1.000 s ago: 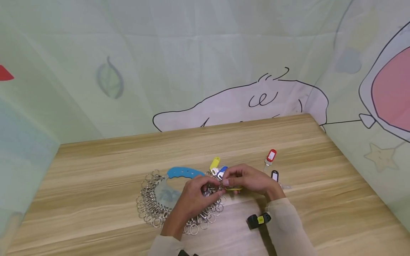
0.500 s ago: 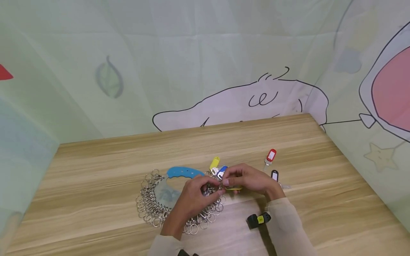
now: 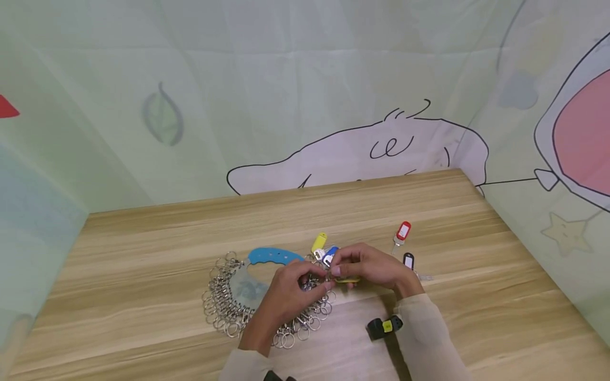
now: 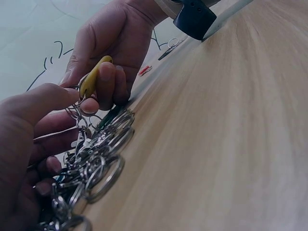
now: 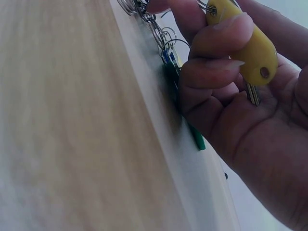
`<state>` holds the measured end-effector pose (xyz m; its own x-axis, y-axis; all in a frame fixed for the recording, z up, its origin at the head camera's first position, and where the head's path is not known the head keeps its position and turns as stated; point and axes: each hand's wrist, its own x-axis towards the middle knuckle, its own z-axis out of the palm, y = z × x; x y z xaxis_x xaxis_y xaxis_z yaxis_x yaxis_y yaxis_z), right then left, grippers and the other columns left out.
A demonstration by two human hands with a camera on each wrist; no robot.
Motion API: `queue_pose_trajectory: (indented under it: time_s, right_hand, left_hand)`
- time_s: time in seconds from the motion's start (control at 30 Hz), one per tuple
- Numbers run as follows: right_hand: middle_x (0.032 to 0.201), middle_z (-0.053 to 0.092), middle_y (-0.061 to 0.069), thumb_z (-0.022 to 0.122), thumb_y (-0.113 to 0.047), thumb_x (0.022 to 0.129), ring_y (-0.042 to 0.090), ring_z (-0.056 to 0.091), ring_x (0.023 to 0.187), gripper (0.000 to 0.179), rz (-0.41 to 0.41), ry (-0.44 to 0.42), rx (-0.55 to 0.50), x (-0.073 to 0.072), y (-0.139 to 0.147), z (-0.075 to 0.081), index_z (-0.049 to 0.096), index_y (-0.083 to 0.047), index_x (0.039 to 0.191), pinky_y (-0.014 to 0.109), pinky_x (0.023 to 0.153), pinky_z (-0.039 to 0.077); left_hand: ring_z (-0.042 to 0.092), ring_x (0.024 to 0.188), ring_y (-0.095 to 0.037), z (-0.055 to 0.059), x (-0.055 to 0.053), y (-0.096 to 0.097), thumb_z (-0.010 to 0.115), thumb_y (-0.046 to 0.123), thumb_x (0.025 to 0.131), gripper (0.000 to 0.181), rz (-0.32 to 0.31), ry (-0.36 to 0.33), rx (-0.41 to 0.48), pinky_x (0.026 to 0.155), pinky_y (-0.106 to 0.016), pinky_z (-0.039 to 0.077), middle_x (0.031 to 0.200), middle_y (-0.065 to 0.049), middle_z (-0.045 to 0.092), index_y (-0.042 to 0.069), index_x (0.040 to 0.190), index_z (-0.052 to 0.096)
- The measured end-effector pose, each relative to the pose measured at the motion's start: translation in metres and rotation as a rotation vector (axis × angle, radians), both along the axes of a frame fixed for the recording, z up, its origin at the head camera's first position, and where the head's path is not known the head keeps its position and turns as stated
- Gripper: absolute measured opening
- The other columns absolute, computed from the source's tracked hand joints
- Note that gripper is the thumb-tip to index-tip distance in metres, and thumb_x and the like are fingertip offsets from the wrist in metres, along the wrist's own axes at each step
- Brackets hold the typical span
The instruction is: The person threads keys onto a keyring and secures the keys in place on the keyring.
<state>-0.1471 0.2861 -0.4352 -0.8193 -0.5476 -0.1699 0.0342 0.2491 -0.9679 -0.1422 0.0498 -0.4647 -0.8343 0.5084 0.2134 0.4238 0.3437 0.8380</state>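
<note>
In the head view, my left hand [image 3: 290,293] and right hand [image 3: 371,267] meet over the right edge of a ring-fringed plate. My right fingers curl round a yellow key tag [image 5: 260,55], with a key [image 5: 252,94] showing beneath it in the right wrist view. Thin metal rings [image 5: 207,6] run from the tag's end. My left thumb and finger pinch at the ring [image 4: 72,109] beside the tag [image 4: 94,79]. The plate has a blue handle [image 3: 274,256] and a grey body [image 3: 248,286], its rim hung with many metal rings [image 3: 221,309], partly hidden by my left hand.
Beyond my hands lie another yellow key tag [image 3: 319,242] and a blue one [image 3: 330,256] with keys. A red tag [image 3: 403,231] and a black tag [image 3: 408,261] lie right on the wooden table [image 3: 157,238]. A green tag [image 5: 198,137] lies beneath my right hand.
</note>
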Motion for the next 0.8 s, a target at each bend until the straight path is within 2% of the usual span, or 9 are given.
queue_pose_trajectory:
  time_s: [0.33,0.67,0.8]
  right_hand:
    - [0.090,0.063,0.010,0.065,-0.014,0.098,0.023,0.053,0.082,0.010,0.000,0.000,-0.006,-0.0003,0.0007,-0.0008,0.072,-0.006,0.098,0.034,0.072,0.044]
    - [0.090,0.063,0.011,0.064,-0.013,0.099,0.022,0.054,0.079,0.011,0.005,-0.006,-0.020,-0.0002,0.0014,-0.0025,0.071,-0.004,0.098,0.031,0.067,0.044]
    - [0.091,0.063,0.011,0.064,-0.013,0.099,0.022,0.054,0.079,0.011,0.005,-0.009,-0.021,-0.0002,0.0008,-0.0018,0.071,-0.004,0.098,0.030,0.067,0.045]
  left_hand:
    - [0.053,0.081,-0.011,-0.0004,-0.0004,0.0002,0.080,0.039,0.085,0.018,-0.002,0.006,0.002,0.070,-0.031,0.046,0.090,0.017,0.064,0.028,0.099,0.075]
    - [0.057,0.094,-0.006,0.0013,-0.0007,0.0010,0.080,0.035,0.086,0.018,-0.012,0.009,0.012,0.080,-0.035,0.048,0.098,0.020,0.067,0.025,0.100,0.076]
    - [0.058,0.093,-0.007,0.0018,-0.0004,0.0005,0.080,0.035,0.086,0.017,-0.010,0.007,0.010,0.080,-0.035,0.048,0.098,0.020,0.066,0.025,0.099,0.076]
